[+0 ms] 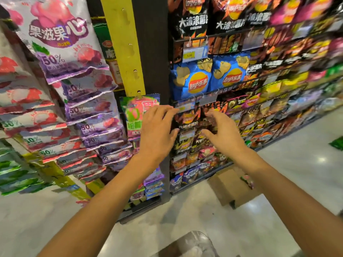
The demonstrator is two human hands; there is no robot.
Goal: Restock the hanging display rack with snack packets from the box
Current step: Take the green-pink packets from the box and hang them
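Note:
A yellow hanging strip [123,43] with several bare hooks runs down a dark post. On its lowest visible hook hangs a green and pink snack packet [134,115]. My left hand [157,132] is raised just right of that packet, fingers loosely spread, holding nothing. My right hand [222,132] hovers beside it in front of the chip shelves, fingers relaxed and empty. A cardboard box [230,186] stands on the floor below my right forearm, with a pink packet [246,179] showing at its top edge. More packets [153,182] hang lower on the strip.
Purple and red snack packets [92,112] hang in overlapping columns on the left rack. Shelves of chip bags [209,78] fill the right side. A green packet [336,143] lies on the pale floor at far right. A clear plastic object [193,243] sits at the bottom edge.

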